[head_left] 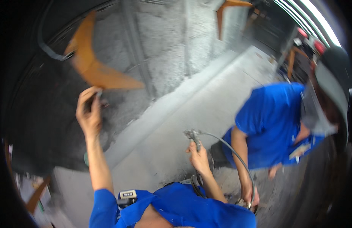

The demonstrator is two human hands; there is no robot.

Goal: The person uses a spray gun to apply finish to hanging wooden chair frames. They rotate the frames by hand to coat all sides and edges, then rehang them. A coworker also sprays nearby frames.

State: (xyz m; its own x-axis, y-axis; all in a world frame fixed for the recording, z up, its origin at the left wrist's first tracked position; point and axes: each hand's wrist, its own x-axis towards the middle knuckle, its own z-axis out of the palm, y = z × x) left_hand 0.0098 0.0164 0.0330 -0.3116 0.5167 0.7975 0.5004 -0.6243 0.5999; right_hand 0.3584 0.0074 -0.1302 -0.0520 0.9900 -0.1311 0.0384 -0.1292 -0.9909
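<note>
dusty grey floor (217, 98); black hose (195, 185) perhaps lying on it, blurred.

The spray gun (192, 135) looks dull metal, the orange piece (86, 57) smooth, the grey wall (164, 49) rough.
</note>
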